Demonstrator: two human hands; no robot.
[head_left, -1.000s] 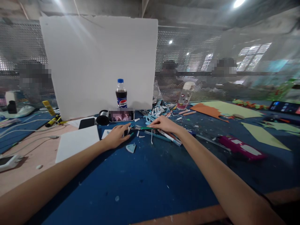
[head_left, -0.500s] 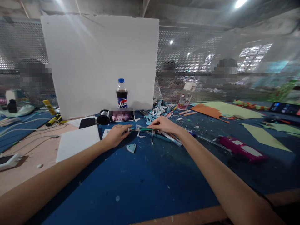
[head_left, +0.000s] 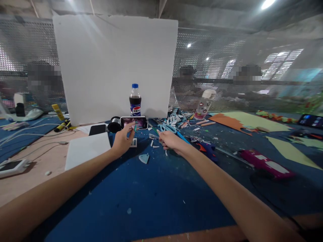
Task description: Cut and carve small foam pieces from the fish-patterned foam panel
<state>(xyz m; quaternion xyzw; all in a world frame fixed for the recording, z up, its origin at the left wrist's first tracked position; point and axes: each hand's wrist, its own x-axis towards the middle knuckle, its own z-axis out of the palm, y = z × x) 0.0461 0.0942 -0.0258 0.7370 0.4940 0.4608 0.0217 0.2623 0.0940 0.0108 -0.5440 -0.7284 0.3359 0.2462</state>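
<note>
My left hand [head_left: 123, 140] is raised in front of the propped phone [head_left: 141, 122], fingers pinched on a small teal piece [head_left: 135, 128]. My right hand [head_left: 172, 140] grips a slim green tool [head_left: 154, 130], its thin tip pointing forward and left; its exact kind is not clear. The two hands are apart. Just past the right hand lie light blue scissors [head_left: 169, 127]. A pale blue rounded triangular piece [head_left: 144, 158] lies on the blue mat [head_left: 151, 198], nearer to me than both hands. A small white-framed item [head_left: 134, 143] sits beside my left fingers.
Behind the phone stands a cola bottle [head_left: 135, 101] before a white board [head_left: 113, 60]. Scraps [head_left: 176, 117] heap up to its right, near a clear bottle [head_left: 204, 105]. White paper [head_left: 87, 151] lies left. At right are a magenta device [head_left: 267, 163] and coloured paper [head_left: 292, 153].
My hands, earlier close together at the green tool, have separated. The left has lifted with the small teal piece; the right keeps the tool, now angled forward. The view has shifted slightly left.
</note>
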